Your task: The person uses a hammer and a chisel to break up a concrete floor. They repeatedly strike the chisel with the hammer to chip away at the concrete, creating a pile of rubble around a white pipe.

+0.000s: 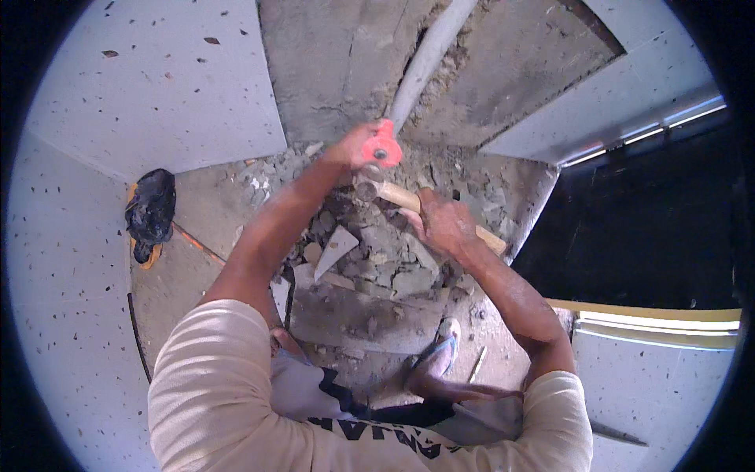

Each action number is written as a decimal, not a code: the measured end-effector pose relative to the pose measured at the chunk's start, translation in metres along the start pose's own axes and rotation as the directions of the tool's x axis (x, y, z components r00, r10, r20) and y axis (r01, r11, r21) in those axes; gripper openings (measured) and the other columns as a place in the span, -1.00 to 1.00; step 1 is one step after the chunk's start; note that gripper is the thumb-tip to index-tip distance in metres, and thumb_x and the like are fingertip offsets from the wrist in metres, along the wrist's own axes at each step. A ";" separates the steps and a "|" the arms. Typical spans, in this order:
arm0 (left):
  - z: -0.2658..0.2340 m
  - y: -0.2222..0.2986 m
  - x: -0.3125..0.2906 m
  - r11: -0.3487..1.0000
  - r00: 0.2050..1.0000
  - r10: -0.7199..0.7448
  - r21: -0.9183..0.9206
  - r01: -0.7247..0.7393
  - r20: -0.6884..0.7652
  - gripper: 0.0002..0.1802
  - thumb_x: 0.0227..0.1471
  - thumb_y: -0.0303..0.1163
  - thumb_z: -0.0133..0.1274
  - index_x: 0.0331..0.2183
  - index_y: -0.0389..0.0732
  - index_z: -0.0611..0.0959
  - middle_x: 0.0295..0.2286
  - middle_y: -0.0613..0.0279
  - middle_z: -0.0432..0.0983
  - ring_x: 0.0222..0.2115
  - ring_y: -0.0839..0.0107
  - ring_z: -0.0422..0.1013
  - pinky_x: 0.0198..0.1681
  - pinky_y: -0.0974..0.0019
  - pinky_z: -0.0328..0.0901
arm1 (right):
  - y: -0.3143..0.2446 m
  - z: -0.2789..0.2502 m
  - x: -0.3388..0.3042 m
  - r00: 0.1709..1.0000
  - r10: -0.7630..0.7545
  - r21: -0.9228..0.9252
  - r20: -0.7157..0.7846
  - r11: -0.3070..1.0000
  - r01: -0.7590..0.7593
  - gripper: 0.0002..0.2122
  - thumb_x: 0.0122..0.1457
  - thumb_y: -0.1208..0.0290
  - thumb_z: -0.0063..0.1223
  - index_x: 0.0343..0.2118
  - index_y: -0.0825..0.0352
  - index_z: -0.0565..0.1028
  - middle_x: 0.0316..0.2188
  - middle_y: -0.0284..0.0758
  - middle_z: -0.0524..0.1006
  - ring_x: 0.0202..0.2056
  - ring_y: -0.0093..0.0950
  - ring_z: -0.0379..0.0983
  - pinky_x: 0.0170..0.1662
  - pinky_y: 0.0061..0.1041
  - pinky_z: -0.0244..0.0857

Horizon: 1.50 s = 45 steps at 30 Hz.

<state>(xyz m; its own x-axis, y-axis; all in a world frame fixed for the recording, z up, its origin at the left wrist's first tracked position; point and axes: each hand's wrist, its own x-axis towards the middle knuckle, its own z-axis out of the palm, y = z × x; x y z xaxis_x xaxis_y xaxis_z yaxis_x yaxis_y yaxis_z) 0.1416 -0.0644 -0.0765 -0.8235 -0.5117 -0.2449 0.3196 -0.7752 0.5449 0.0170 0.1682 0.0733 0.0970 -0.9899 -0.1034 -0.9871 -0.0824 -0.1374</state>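
Note:
Near the base of the far wall, my left hand [351, 146] is closed round a chisel with a red hand guard [382, 148]; its blade is hidden from here. My right hand [448, 224] grips the wooden handle of a hammer [399, 197]. The hammer's metal head lies just below the guard in the picture, and I cannot tell whether the two touch. A grey pipe [429, 63] runs down the bare wall to beside the guard. Broken rubble [393, 263] is heaped under both hands, with a pale triangular tile piece [336, 250] on it.
A black plastic bag [152, 206] sits by the left wall, an orange strip [198, 244] stretching from it. White speckled panels [189, 86] flank the bare wall [330, 71]. At right is a dark opening [637, 228]. My sandalled foot [444, 350] rests beside the rubble.

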 end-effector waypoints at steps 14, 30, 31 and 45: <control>-0.017 0.011 -0.003 0.995 0.996 -0.019 0.092 0.027 -0.090 -0.62 0.14 -0.17 -0.07 -0.10 -0.22 0.48 -0.28 0.15 0.50 -0.29 0.30 0.47 -0.16 0.16 0.37 | -0.015 0.010 0.017 0.997 -0.018 -0.028 -0.077 0.999 0.015 -0.61 0.11 0.04 0.02 -0.29 0.34 0.37 -0.50 -0.11 0.52 -0.52 -0.11 0.50 -0.47 -0.18 0.38; 0.021 0.023 -0.020 0.973 0.996 -0.011 0.228 0.032 -0.094 -0.69 0.09 -0.17 0.00 -0.23 -0.19 0.50 -0.40 0.20 0.50 -0.43 0.32 0.47 -0.29 0.18 0.42 | -0.014 -0.008 0.011 0.985 -0.025 0.113 -0.173 0.993 0.045 -0.62 0.15 0.07 -0.01 -0.24 0.35 0.35 -0.53 -0.04 0.50 -0.48 -0.02 0.48 -0.41 -0.12 0.35; 0.026 0.023 -0.021 0.965 0.994 -0.007 0.261 0.036 -0.110 -0.69 0.08 -0.17 0.02 -0.23 -0.19 0.50 -0.41 0.20 0.51 -0.43 0.33 0.48 -0.30 0.19 0.42 | -0.018 -0.016 0.004 0.968 -0.077 0.142 -0.238 0.983 0.113 -0.62 0.15 0.07 -0.01 -0.23 0.35 0.35 -0.53 -0.04 0.49 -0.48 -0.03 0.48 -0.41 -0.12 0.34; 0.006 0.011 -0.013 0.951 0.992 0.120 0.282 -0.129 0.050 -0.66 0.15 -0.17 -0.06 -0.14 -0.19 0.47 -0.43 0.34 0.47 -0.43 0.47 0.45 -0.30 0.31 0.39 | -0.009 -0.011 0.025 0.991 0.133 0.100 -0.005 0.986 -0.132 -0.56 0.18 0.03 -0.08 -0.19 0.41 0.34 -0.51 0.02 0.53 -0.44 0.01 0.50 -0.36 -0.05 0.35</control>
<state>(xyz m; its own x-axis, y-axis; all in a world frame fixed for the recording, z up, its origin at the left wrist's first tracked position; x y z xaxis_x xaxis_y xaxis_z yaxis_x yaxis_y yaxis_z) 0.1535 -0.0643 -0.0626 -0.8020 -0.5814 -0.1374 0.2779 -0.5666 0.7757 0.0264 0.1432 0.0833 -0.0357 -0.9927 -0.1154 -0.9735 0.0606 -0.2204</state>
